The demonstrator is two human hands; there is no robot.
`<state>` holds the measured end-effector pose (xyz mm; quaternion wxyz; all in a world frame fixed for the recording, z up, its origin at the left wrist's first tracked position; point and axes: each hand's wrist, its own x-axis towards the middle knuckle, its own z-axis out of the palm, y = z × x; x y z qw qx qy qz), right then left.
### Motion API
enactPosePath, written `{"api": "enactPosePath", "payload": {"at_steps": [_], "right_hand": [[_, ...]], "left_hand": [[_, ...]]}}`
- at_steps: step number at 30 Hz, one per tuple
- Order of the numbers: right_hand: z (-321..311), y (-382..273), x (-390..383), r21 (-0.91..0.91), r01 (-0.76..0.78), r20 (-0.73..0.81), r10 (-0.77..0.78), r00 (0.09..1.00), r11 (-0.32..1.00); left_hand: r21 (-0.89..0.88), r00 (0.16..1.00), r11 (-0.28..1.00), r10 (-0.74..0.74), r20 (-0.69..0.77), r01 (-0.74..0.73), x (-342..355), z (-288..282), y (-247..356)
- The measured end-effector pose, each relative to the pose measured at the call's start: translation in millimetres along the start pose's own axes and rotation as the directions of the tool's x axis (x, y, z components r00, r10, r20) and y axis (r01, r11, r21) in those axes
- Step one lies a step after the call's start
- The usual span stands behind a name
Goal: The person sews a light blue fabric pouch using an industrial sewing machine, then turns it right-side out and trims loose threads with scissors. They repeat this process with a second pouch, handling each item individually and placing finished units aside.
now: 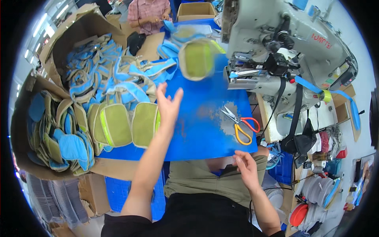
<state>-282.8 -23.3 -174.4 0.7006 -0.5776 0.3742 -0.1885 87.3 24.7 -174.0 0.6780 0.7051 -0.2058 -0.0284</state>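
Note:
My left hand [169,104] reaches over the blue table [189,138], fingers spread and nothing in them. Beyond its fingertips is a rounded olive-green fabric panel [198,59] with a tan border, blurred as if moving. Two similar panels, one with a bright yellow-green stripe [115,124] and a plainer one [144,123], lie left of my left wrist. My right hand [246,168] is just off the table's near edge above my lap, loosely bent, fingers apart, holding nothing I can see. Scissors [237,122] with a red and a yellow handle lie partly open nearby.
A large cardboard box [55,41] at the left spills blue-and-tan fabric strips [94,65]. Before it, another box [19,130] holds stacked panels. A grey sewing machine [260,59] rises at the right with a blue ribbon. Across the table sits a person in a pink checked shirt [144,12].

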Motion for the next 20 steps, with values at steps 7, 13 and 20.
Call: {"api": "enactPosePath", "payload": {"at_steps": [7, 13, 20], "right_hand": [[-32.2, -38.7, -48.0, 0.012, 0.028, 0.045, -0.029, 0.999, 1.000], [-30.6, -151.8, -77.4, 0.068, 0.709, 0.023, -0.712, 0.702, 0.702], [-20.5, -218.5, -111.1, -0.167, 0.955, -0.533, -0.837, 0.122, 0.246]], "left_hand": [[0.408, 0.786, 0.740, 0.258, 0.562, -0.535, -138.4, -4.9, -21.4], [0.404, 0.721, 0.688, 0.254, 0.644, -0.603, -144.5, -8.6, -11.2], [0.425, 0.725, 0.673, 0.246, 0.643, -0.606, -143.1, -2.6, -15.0]]}}
